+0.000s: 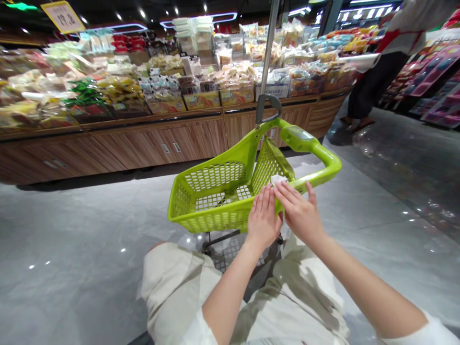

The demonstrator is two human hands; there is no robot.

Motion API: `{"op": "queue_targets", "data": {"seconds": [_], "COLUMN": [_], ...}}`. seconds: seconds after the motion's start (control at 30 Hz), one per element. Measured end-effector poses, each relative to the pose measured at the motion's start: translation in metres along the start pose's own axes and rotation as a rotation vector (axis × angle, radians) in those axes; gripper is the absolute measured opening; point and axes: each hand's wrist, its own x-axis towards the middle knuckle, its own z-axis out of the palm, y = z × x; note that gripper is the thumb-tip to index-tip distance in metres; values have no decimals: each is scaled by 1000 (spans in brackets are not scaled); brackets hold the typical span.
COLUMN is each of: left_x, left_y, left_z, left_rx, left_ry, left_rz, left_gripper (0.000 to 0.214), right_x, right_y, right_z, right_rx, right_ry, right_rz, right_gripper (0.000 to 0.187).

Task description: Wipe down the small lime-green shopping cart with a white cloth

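A lime-green shopping cart (215, 203) with a perforated plastic basket stands before my knees, its looped handle (328, 163) to the right. My left hand (265, 218) rests against the near rim, fingers straight and flat, with nothing seen in it. Close beside it, my right hand (301, 211) lies over the rim near the handle's base. Its fingertips press on a crumpled white tissue (278, 179), which shows past them, while the thumb sticks up apart. The palm sides of both hands are hidden. A perforated flap (271, 165) stands inside the basket.
A wooden display counter (143, 143) piled with packaged foods runs behind the cart. A metal pole (269, 48) rises from the cart's far side. At the upper right a person (381, 72) stands on the glossy grey floor (82, 239), near more shelves (434, 81).
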Motion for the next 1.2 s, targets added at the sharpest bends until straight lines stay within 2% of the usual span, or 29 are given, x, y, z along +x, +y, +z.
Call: {"op": "queue_targets", "data": {"seconds": [0.03,0.1,0.2,0.27,0.3,0.37,0.47,0.53,0.57,0.63,0.73,0.8,0.83,0.9,1.03,1.1,1.2], "left_x": [0,0,0,1,1,2,2,1,1,1,0,1,1,1,2,2,0], "left_y": [-1,-1,2,4,5,6,4,2,1,0,1,4,5,6,3,0,-2], "left_z": [0,-1,0,0,1,1,0,-1,-1,-1,0,1,1,2,1,0,0], "left_rx": [9,26,31,25,19,5,-19,-27,-27,-25,-29,-36,-39,-46,-42,-30,-29], "left_ry": [-4,-9,-12,-10,-9,-7,-3,0,1,5,10,15,18,23,13,7,13], "left_rz": [3,4,0,-13,-20,-28,-13,-3,0,1,4,-3,-9,-18,0,13,26], "left_gripper": [72,71,72,73,73,72,72,71,71,70,70,72,72,72,71,70,70], "right_x": [0,-3,-7,-8,-7,-4,-1,-1,-2,-6,-11,-11,-10,-7,-2,-3,-5], "right_y": [6,36,87,98,92,64,11,-3,0,23,73,86,83,59,2,2,44], "right_z": [-2,-11,-22,-23,-20,-12,0,2,1,-6,-17,-19,-17,-10,2,-1,-13], "right_rx": [4,-16,-77,-103,-110,-106,-54,-18,-7,-9,-62,-94,-100,-89,5,33,15], "right_ry": [-2,56,274,362,359,275,98,33,17,43,223,332,338,262,40,18,123], "right_rz": [-18,35,261,375,391,333,137,30,-4,0,180,306,333,300,81,23,54], "right_gripper": [55,51,40,39,40,45,53,56,57,55,43,39,40,45,57,57,49]}}
